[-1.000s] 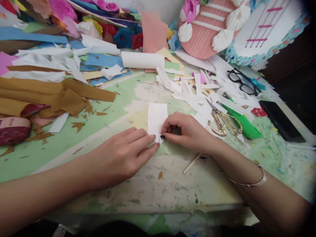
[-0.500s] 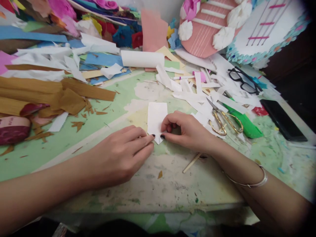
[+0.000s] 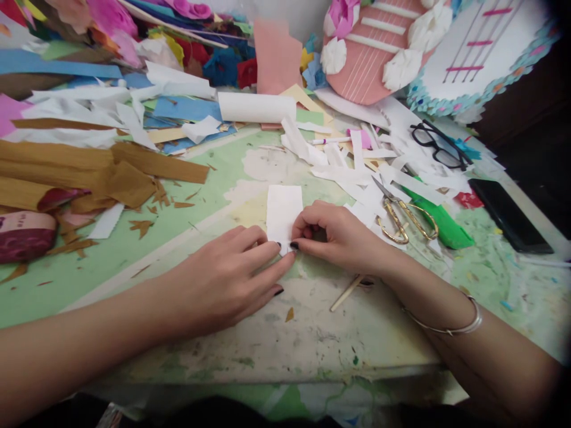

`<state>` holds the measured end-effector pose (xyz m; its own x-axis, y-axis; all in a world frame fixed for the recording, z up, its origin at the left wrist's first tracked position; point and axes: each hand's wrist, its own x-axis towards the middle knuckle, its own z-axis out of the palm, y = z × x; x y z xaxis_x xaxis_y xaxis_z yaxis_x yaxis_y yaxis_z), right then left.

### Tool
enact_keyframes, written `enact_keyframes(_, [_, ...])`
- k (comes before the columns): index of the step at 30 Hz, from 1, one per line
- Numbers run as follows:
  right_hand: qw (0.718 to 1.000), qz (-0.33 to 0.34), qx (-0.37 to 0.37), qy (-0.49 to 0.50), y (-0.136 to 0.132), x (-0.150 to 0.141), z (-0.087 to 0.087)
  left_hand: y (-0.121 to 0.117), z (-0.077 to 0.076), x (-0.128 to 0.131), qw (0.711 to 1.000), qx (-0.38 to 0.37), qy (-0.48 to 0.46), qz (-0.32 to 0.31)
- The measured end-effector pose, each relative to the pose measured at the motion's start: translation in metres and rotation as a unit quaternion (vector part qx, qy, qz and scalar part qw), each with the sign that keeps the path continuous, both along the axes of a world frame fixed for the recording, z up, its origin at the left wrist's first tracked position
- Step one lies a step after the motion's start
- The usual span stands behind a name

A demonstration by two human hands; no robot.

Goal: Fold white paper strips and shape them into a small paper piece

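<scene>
Worktop (image 3: 214,196) stained green and cream, heaped with paper along the back. Left to right, we note brown paper (image 3: 57,169) in wide strips with scraps beside it. Then the left hand (image 3: 225,273), fingertips laid on the near end of the white paper (image 3: 284,208); whether they pinch it we cannot tell. That sheet lies flat, centre front, its far end uncovered. Right hand (image 3: 334,235) just beside the left, thumb and forefinger nipping the sheet's near right edge. Beyond: scissors (image 3: 389,197), phone (image 3: 511,214).

We judge the step to be folding or creasing the near end; next calls for light, even finger pressure, edges kept true.

Hidden: the fold itself, beneath fingertips; one end of a small stick (image 3: 345,294), near the right wrist. Decorated board (image 3: 468,56) cut off above.
</scene>
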<state>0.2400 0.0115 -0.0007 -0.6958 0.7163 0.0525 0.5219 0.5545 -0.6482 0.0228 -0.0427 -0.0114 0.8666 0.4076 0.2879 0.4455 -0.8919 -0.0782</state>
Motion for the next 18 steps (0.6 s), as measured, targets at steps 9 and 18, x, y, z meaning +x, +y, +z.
enact_keyframes(9, [1.000, 0.005, 0.013, -0.004, -0.0001, -0.0016, -0.0009, 0.0005, 0.0018, -0.0005, 0.998, -0.052, -0.008, 0.016])
enact_keyframes(18, [1.000, -0.023, -0.018, 0.008, 0.0007, -0.0003, -0.0027, -0.0006, 0.0050, -0.0006, 0.998, -0.065, -0.002, 0.021])
